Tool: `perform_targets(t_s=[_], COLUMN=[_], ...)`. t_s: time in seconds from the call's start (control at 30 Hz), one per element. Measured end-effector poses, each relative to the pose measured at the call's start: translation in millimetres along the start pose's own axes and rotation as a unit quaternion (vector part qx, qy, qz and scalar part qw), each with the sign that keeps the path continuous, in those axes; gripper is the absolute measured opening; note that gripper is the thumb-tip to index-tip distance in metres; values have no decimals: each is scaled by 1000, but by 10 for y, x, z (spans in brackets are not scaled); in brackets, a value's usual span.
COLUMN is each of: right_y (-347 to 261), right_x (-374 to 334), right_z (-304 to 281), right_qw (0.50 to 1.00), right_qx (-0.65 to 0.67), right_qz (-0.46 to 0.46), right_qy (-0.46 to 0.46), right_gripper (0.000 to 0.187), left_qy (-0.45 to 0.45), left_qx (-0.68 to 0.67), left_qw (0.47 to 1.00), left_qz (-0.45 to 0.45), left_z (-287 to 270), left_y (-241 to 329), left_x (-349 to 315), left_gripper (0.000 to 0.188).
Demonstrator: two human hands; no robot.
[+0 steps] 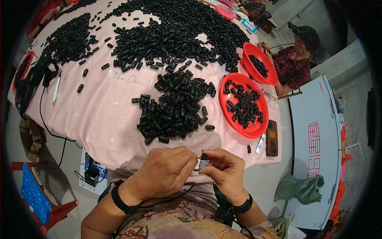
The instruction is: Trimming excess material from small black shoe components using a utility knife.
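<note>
Close to my body, at the near edge of the table, both hands meet. My left hand (165, 171) is closed with its thumb and fingers pinching a small flat whitish piece (201, 164). Beside it, my right hand (226, 169) pinches a small black plastic cylinder (204, 156), held upright against the white piece. Just beyond my hands lies a heap of similar black cylinders (171, 111). To the right, a red basin (223, 113) holds more of them. One loose cylinder (249, 149) lies near that basin.
A pink cloth (99, 107) covers the table, with larger black heaps (167, 36) farther back. A phone (271, 137) lies at the right edge. Another person (294, 59) sits behind a second red basin (271, 75). A red stool (63, 209) stands lower left.
</note>
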State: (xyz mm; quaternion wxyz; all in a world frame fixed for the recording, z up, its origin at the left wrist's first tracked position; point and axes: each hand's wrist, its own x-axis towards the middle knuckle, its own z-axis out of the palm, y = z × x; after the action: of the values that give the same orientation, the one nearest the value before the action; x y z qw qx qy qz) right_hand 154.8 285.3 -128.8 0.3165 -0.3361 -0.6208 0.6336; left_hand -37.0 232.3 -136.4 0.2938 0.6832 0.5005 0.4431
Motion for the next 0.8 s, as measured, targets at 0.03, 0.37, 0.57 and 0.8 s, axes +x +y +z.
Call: perform_targets(t_s=[0.03, 0.37, 0.57, 0.8], right_y=[-2, 17, 61, 45], right_x=[0, -6, -10, -19], right_z=[-1, -7, -23, -21], right_qw=[1000, 1000, 999, 999], right_qx=[0, -5, 26, 42], right_qz=[0, 12, 23, 9], right_qy=[0, 5, 9, 4], right_gripper=[39, 38, 40, 39], left_qy=[-2, 8, 6, -3], left_qx=[0, 2, -10, -7], left_qw=[1000, 1000, 1000, 1000], left_qz=[-1, 7, 1, 10], left_z=[-2, 5, 7, 3], left_y=[-1, -16, -9, -11], left_x=[2, 5, 5, 3], left_gripper=[12, 13, 12, 12])
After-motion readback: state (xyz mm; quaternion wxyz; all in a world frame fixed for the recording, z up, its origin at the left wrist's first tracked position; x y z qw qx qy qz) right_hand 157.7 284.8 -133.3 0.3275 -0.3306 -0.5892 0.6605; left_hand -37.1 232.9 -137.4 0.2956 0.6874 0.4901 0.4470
